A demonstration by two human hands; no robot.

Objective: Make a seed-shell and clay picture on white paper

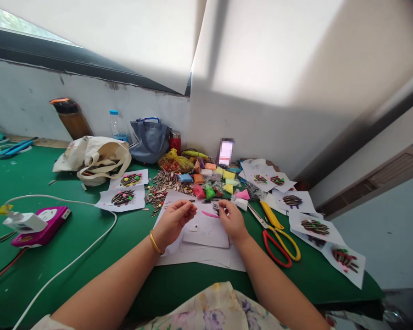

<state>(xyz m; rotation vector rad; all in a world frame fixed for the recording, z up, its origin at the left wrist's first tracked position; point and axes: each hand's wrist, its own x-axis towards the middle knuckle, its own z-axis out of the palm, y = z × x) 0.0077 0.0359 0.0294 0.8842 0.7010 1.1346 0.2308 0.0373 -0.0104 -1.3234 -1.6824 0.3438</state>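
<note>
My left hand (175,221) hovers over white paper sheets (206,233) on the green table (89,238), fingers curled in a pinch; what they hold is too small to make out. My right hand (230,217) rests at the sheets' right side, fingers bent round a small dark thing near a pink clay strip (209,214). The top sheet bears a faint drawn outline. A gold bangle (154,243) circles my left wrist. A heap of sunflower seeds (163,185) lies just beyond the paper.
Small bags of coloured clay (209,181) and a phone (226,151) stand at the back. Red and yellow scissors (278,236) lie to the right, by finished seed pictures (316,227). Bags (96,158), bottles, a pink device (43,227) and a white cable (89,243) occupy the left.
</note>
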